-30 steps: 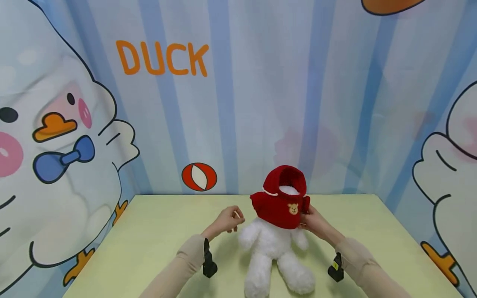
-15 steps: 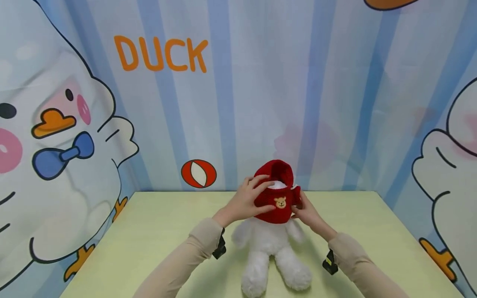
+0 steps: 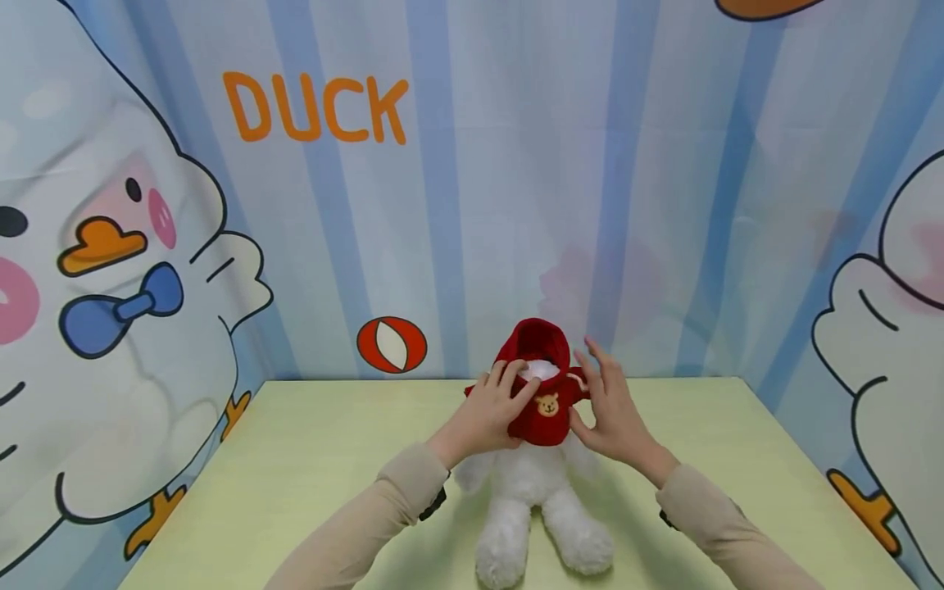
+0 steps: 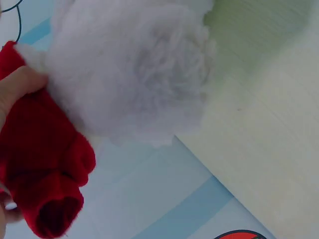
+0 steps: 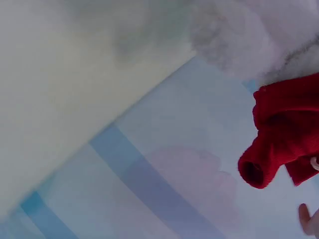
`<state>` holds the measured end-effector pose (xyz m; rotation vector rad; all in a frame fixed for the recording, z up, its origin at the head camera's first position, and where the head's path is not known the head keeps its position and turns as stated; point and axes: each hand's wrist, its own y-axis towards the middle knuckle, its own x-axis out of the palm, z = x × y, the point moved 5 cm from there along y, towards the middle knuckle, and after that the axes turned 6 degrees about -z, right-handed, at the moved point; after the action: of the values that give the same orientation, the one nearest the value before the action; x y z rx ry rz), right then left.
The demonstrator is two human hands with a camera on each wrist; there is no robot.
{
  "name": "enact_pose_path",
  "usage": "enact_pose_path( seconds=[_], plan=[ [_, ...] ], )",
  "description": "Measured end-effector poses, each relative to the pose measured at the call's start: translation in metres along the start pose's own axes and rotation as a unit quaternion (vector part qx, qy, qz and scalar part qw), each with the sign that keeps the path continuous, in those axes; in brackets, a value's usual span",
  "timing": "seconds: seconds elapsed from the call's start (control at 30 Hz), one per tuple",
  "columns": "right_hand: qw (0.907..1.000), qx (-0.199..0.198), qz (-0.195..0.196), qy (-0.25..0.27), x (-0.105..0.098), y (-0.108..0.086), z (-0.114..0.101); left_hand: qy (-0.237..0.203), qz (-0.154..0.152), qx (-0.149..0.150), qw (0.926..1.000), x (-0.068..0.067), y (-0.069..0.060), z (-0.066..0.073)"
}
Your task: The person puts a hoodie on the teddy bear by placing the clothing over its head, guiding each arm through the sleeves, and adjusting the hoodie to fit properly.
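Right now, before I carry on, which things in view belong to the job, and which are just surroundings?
Part of the job:
- red hoodie with bear-face patch
- white plush toy wearing it around the head
- left hand, holding the hoodie
- right hand, fingers spread beside it

Just surroundings:
- pale yellow table
- striped backdrop with printed duck, ball and "DUCK" lettering
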<state>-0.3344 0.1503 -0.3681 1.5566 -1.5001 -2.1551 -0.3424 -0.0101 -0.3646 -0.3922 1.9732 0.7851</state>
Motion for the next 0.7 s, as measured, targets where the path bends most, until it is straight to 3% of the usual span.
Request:
enact_pose_path(
  seconds=[0.1,0.2,0.37,0.43,0.5,0.6,0.7],
  plan=[
    [0.9936,-0.084,-0.053,-0.054,0.002,0.002,-0.017,0.054,0.039,-0.014,0.9977,0.002,-0.005,0.004],
    [0.9822,-0.116,-0.101,-0.108,0.008,0.004,-0.027,0.108,0.1,-0.011,0.989,0.005,-0.012,0.009],
    [0.9628,-0.156,-0.102,-0.196,0.016,0.006,-0.033,0.22,0.198,0.024,0.9549,0.013,-0.025,0.02],
    [0.9542,-0.173,-0.086,-0.229,0.02,0.005,-0.034,0.253,0.222,0.037,0.9409,0.015,-0.028,0.023],
    [0.9485,-0.18,-0.067,-0.252,0.024,0.002,-0.033,0.269,0.237,0.047,0.9324,0.017,-0.029,0.026],
    [0.9465,-0.183,-0.048,-0.261,0.028,-0.004,-0.031,0.262,0.255,0.061,0.9288,0.019,-0.029,0.028],
    [0.9459,-0.201,-0.019,-0.254,0.032,-0.01,-0.029,0.213,0.252,0.071,0.9414,0.021,-0.03,0.028]
  ],
)
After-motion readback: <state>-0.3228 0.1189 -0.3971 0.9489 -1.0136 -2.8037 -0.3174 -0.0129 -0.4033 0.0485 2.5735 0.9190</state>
